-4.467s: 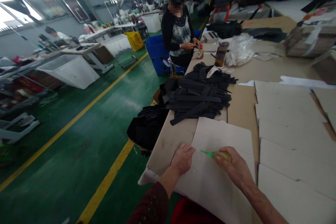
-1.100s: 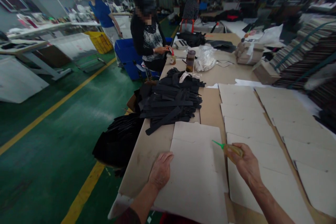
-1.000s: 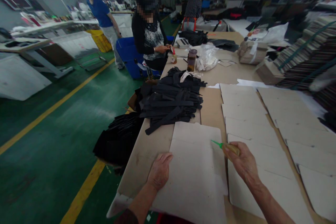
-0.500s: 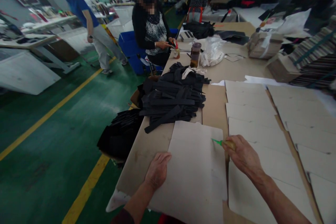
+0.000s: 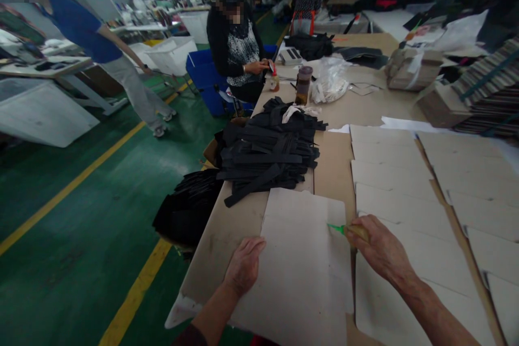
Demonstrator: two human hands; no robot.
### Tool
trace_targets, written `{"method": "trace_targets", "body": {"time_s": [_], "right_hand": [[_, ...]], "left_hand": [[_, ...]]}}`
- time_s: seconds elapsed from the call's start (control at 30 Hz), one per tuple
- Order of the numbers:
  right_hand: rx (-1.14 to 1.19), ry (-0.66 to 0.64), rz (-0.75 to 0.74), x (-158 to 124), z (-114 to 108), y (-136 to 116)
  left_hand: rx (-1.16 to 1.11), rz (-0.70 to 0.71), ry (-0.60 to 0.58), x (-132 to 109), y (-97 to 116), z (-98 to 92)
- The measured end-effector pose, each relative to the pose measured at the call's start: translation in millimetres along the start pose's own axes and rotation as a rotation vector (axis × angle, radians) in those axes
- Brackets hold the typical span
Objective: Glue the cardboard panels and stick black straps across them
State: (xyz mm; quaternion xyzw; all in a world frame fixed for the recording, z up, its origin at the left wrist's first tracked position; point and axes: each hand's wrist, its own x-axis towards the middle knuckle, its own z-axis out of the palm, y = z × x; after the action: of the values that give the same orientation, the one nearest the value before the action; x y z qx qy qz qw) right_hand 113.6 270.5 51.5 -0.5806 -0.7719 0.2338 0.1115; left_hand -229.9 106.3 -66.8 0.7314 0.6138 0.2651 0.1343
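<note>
A pale cardboard sheet (image 5: 295,259) lies on the near end of the table, in front of me. At its left edge, my left hand (image 5: 245,262) grips the border with fingers held together; the thumb is mostly hidden. My right hand (image 5: 379,243) is wrapped round a small yellowish squeeze bottle (image 5: 359,233). The bottle is tilted, its thin green nozzle (image 5: 335,227) pointing left over the sheet's right side, close to the surface. Whether the tip touches the sheet I cannot tell.
Black fabric strips (image 5: 267,151) are heaped beyond the sheet; more fill a box (image 5: 186,211) beside the table. Overlapping cardboard sheets (image 5: 405,200) cover the right side. A brown bottle (image 5: 303,85) stands farther back. A co-worker (image 5: 243,48) sits at the table's left; another person (image 5: 121,70) walks behind.
The green nozzle has moved slightly toward me along the sheet's right side. My left hand keeps its place. The walking person has come nearer on the left.
</note>
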Motion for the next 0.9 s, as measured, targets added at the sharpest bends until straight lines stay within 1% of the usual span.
{"method": "trace_targets", "body": {"time_s": [0.27,0.4,0.53,0.63,0.73,0.8,0.9], "right_hand": [[-0.001,0.03,-0.029,5,5,-7],[-0.009,0.049,-0.02,8,7,-7],[0.005,0.129,0.032,8,7,-5],[0.115,0.182,0.058,9,13,-9],[0.232,0.147,0.06,15,24,-23],[0.258,0.105,-0.009,22,33,-38],[0.241,0.05,-0.149,34,44,-63]], "left_hand": [[0.002,-0.005,0.005,1,2,-0.2],[-0.004,-0.005,-0.005,1,1,-0.2],[-0.003,-0.011,-0.014,1,2,-1.2],[0.014,-0.03,-0.032,1,6,-2.9],[0.048,-0.076,-0.062,1,9,-4.7],[0.073,-0.106,-0.083,1,10,-5.0],[0.122,-0.121,-0.146,0,10,-4.7]]}}
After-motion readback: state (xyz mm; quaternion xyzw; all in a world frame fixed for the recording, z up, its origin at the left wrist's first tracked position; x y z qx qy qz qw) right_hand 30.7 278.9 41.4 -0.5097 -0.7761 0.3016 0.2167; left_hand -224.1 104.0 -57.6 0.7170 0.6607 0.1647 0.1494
